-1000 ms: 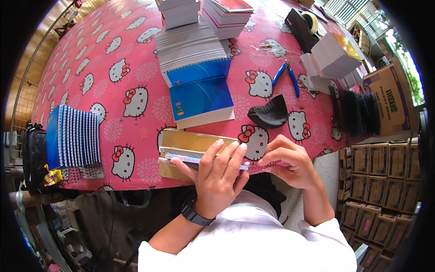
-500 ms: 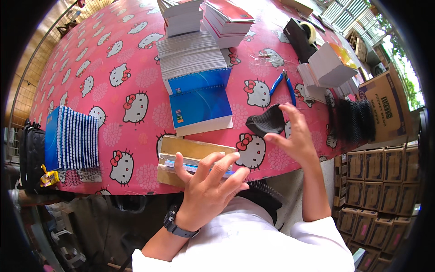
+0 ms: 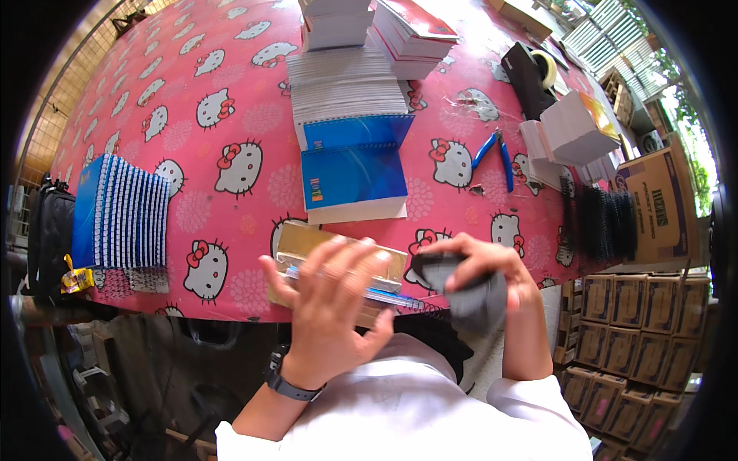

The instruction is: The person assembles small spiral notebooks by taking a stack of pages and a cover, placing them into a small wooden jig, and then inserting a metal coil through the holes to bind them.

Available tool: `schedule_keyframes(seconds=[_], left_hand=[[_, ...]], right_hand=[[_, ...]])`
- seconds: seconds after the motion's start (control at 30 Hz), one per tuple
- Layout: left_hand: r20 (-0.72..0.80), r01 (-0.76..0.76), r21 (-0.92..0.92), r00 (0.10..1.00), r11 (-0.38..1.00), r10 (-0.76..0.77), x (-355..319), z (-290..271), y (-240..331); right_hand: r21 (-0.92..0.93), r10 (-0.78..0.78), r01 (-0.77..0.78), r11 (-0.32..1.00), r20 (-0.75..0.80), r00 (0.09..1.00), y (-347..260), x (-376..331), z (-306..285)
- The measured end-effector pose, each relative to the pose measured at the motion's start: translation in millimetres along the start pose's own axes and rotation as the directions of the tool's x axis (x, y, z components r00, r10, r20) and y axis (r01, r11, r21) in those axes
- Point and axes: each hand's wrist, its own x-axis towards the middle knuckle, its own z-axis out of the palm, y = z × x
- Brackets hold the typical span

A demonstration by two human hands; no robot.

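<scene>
My left hand (image 3: 327, 311), with a black watch on its wrist, lies over a wooden block jig (image 3: 319, 237) at the table's near edge, fingers stretched out and a little blurred. Under and beside its fingers shows the blue edge of a notebook (image 3: 388, 297) set in the jig. A dark spiral coil (image 3: 430, 309) sticks out from that notebook's right end. My right hand (image 3: 496, 265) is closed on a limp black cloth-like piece (image 3: 480, 303), held beside the coil at the table edge; its exact kind is unclear.
Open blue notebooks (image 3: 354, 178) lie beyond the jig, with paper stacks (image 3: 342, 84) behind. Bound blue notebooks (image 3: 127, 215) stand at left. Blue-handled pliers (image 3: 507, 165), black coils (image 3: 603, 223) and a cardboard box (image 3: 657, 203) are at right.
My right hand has taken hold of the black piece from the table and brought it nearer to me, beside the coil. My left hand has shifted slightly left over the jig.
</scene>
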Motion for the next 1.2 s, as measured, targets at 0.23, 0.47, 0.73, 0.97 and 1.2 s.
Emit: schedule_keyframes(seconds=[0.23, 0.47, 0.73, 0.97, 1.2], left_hand=[[-0.089, 0.107, -0.018, 0.990, 0.994, -0.109, -5.2, -1.3, -7.5], [-0.138, 0.141, -0.001, 0.981, 0.990, -0.140, -9.2, -6.2, -14.5], [-0.250, 0.211, -0.287, 0.925, 0.934, -0.286, -17.7, -10.5, -38.2], [-0.217, 0.264, -0.421, 0.899, 0.868, -0.380, -17.0, -14.1, -38.1], [-0.284, 0.240, -0.361, 0.892, 0.901, -0.351, -16.9, -13.3, -37.9]], right_hand=[[-0.251, -0.076, 0.074, 0.965, -0.001, 0.997, -4.9, 18.4, 7.8], [-0.427, -0.135, 0.208, 0.880, 0.194, 0.972, -17.6, 38.7, 3.6], [-0.373, -0.099, 0.234, 0.898, 0.347, 0.933, -34.5, 56.1, 19.1], [-0.284, -0.138, 0.266, 0.921, 0.401, 0.906, -21.9, 65.4, 19.8], [-0.315, -0.048, 0.122, 0.941, 0.233, 0.971, -9.1, 63.0, 15.7]])
